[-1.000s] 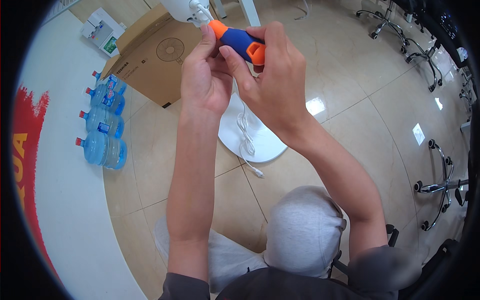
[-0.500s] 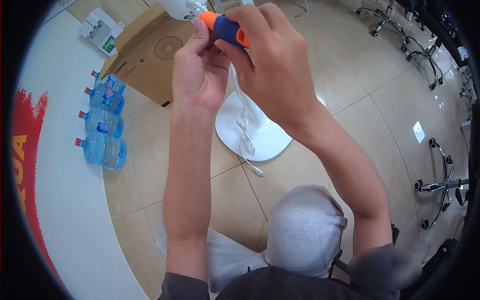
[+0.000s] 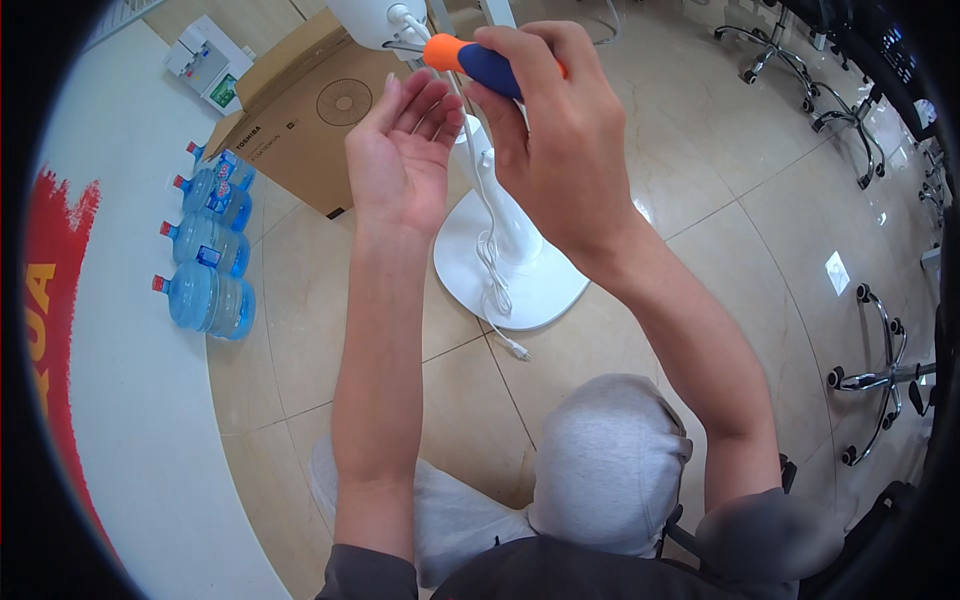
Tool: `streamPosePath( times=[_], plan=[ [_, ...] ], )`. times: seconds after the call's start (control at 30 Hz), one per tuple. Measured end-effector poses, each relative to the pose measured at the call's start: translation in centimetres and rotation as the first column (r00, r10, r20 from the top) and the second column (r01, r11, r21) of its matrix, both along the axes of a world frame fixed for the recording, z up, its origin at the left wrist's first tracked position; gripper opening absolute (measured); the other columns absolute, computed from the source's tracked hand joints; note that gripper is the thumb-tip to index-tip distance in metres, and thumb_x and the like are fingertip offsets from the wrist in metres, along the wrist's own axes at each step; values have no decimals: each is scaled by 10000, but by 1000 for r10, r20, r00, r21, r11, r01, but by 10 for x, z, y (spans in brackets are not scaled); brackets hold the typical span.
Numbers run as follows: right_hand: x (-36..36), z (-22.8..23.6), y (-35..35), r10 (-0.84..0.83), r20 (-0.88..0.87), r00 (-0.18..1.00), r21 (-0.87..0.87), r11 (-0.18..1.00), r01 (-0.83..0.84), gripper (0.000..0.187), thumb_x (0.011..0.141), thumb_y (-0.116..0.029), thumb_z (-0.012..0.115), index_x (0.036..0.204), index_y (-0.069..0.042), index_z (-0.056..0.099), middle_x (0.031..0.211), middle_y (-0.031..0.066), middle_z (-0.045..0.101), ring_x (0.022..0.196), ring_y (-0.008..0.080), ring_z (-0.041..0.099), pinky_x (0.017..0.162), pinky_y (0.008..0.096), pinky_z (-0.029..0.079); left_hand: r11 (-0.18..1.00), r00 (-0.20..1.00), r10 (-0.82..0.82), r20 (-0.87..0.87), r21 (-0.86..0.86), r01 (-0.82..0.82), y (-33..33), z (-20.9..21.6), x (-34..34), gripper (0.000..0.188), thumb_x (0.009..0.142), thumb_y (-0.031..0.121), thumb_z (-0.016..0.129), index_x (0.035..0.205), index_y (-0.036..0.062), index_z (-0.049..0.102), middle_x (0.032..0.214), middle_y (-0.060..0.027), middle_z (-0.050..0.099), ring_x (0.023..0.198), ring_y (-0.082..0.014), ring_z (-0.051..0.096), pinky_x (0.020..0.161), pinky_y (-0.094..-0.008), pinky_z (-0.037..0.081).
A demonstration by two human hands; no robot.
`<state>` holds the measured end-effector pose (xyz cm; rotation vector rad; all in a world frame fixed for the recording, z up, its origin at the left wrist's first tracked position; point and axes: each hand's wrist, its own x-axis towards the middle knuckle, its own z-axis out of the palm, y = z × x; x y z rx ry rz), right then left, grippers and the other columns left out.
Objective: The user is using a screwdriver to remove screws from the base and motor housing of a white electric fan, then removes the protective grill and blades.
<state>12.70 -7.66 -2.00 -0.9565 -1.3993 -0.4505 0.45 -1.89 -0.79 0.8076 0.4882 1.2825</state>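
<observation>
A screwdriver with an orange and blue handle is gripped in my right hand. Its shaft points left, toward the white fan housing at the top of the view; whether the tip touches a screw cannot be made out. My left hand is just below, palm up, fingers loosely curled and apart, holding nothing. Beneath both hands the white fan stand rises from its round base on the floor. A white power cord, bundled midway, hangs in front of it, its plug lying on the tiles.
An open cardboard box stands behind to the left. Several blue water bottles line the left wall, with a white water dispenser beyond. Wheeled chair bases are on the right. My knee is below the stand.
My left hand has come away from the screwdriver and dropped slightly, its fingers opening. The right hand with the screwdriver has shifted a little right and down. More of the fan housing shows.
</observation>
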Motion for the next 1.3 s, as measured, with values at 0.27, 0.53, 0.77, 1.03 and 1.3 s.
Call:
streamPosePath(
  times=[0.27, 0.53, 0.77, 1.03, 1.3],
  plan=[
    [-4, -6, 5, -44, -2, 999, 85, 995, 44, 287, 822, -29, 717, 1089, -31, 612, 984, 155, 574, 745, 285, 613, 614, 349, 511, 989, 992, 123, 18, -78, -122, 22, -3, -8, 314, 995, 167, 489, 1150, -105, 497, 1099, -191, 559, 985, -271, 566, 915, -388, 491],
    [-15, -8, 11, -62, -37, 997, 126, 990, 66, 313, 797, 27, 710, 1092, -11, 613, 994, 182, 561, 751, 290, 606, 614, 350, 510, 993, 993, 112, 35, -51, -111, 29, -2, -5, 309, 1000, 196, 478, 1126, -85, 496, 1061, -180, 554, 949, -263, 572, 868, -363, 502],
    [-23, -7, 9, -88, 6, 996, 115, 990, 87, 317, 787, 74, 679, 1087, -8, 617, 1018, 183, 538, 751, 290, 587, 612, 354, 497, 996, 996, 85, -29, -8, -86, 11, 2, -1, 303, 997, 232, 499, 1099, -50, 534, 1061, -141, 572, 947, -218, 567, 873, -350, 484],
    [-6, -2, 9, -84, 321, 943, 161, 986, 33, 327, 759, -48, 688, 1065, -5, 582, 1044, 191, 510, 873, 323, 519, 703, 374, 482, 996, 991, -68, -119, 42, 74, -8, 12, 2, 365, 959, 340, 619, 1099, 3, 596, 1030, -86, 612, 952, -149, 590, 799, -290, 504],
    [-21, -2, -6, -71, -68, 995, -183, 982, 57, 378, 822, -83, 707, 1157, -47, 537, 1018, 162, 525, 811, 311, 569, 626, 385, 479, 957, 934, -287, 215, 18, 290, 0, 2, 9, 351, 1012, 272, 517, 1170, -41, 537, 1135, -130, 594, 1030, -192, 596, 921, -310, 531]
  ],
)
